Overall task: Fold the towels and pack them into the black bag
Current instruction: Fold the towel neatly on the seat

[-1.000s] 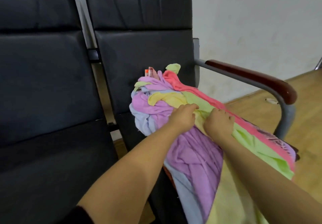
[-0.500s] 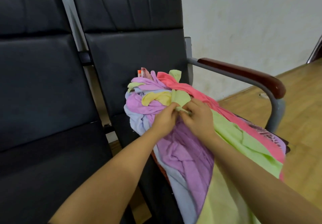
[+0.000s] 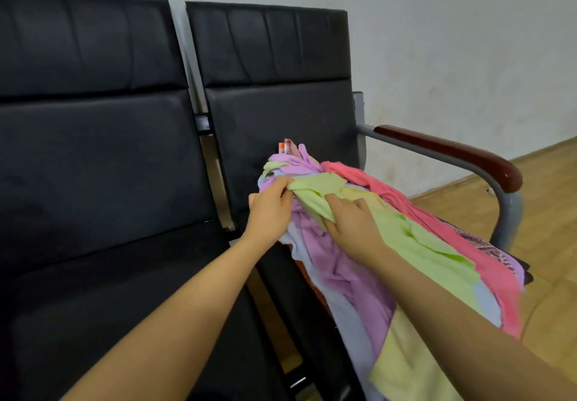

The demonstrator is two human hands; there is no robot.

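Note:
A heap of coloured towels lies on the right-hand black chair seat: purple [image 3: 349, 279], pink [image 3: 415, 213], pale blue and yellow ones, with a light green towel [image 3: 406, 232] on top. My left hand [image 3: 270, 210] pinches the far corner of the green towel at the heap's left top. My right hand [image 3: 352, 219] grips the same towel's edge a little nearer to me. The towels hang over the seat's front edge toward me. No black bag is in view.
Two black padded chairs [image 3: 274, 104] stand joined side by side against a white wall. The right chair has a grey metal armrest with a dark red wooden pad [image 3: 452, 151]. Wooden floor [image 3: 549, 213] lies to the right. The left seat [image 3: 109, 275] holds nothing.
Both hands have moved up the heap and taken hold of the green towel's corner, and the hands have spread apart along its edge. The view has tilted upward.

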